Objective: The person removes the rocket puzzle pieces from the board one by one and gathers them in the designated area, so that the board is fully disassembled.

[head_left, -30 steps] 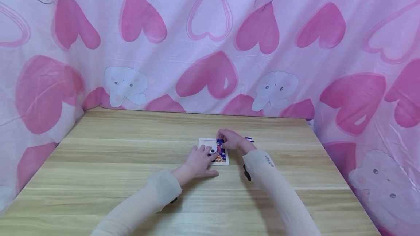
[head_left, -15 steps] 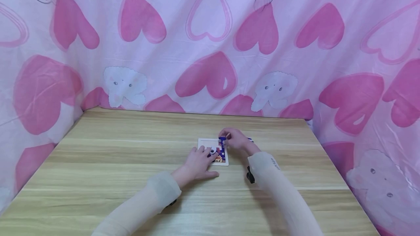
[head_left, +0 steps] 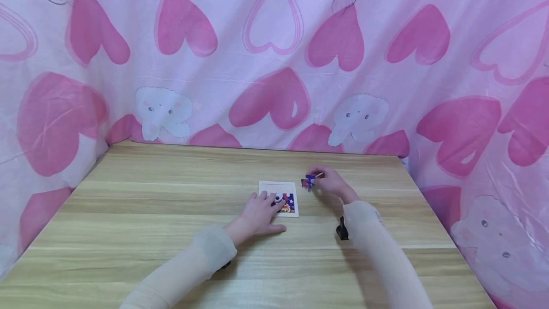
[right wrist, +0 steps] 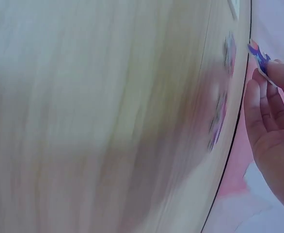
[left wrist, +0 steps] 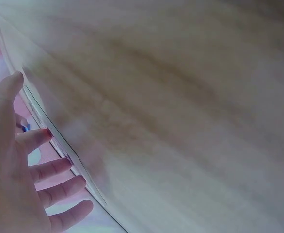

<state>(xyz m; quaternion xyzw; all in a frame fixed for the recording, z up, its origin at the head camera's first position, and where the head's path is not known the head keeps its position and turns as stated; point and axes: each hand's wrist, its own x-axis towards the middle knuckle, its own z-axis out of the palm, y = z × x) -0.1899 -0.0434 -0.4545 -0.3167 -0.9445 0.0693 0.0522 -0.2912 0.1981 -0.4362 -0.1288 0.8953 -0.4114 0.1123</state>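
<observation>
My left hand (head_left: 256,213) lies with fingers spread on a small white-framed jigsaw board (head_left: 278,183), pressing its left and lower part. Printed jigsaw pieces (head_left: 289,203), dark blue with stars, fill the board's lower right corner; the upper strip shows bare white. To the right of the board, my right hand (head_left: 331,181) pinches a blue jigsaw piece (right wrist: 260,57) between thumb and fingertips, raised off the table in the right wrist view. Beneath that hand lie loose jigsaw pieces (right wrist: 219,119), mostly hidden from the head view.
Light wood-grain table (head_left: 171,180) extends around the board. Behind it and at both sides hangs a pink curtain (head_left: 266,94) with hearts and white cartoon animals. A black strap piece (head_left: 342,229) shows under the right cuff.
My right hand has lifted the blue jigsaw piece from the board's upper right corner and carried it rightward to beside the loose pieces. My left hand has stayed on the board.
</observation>
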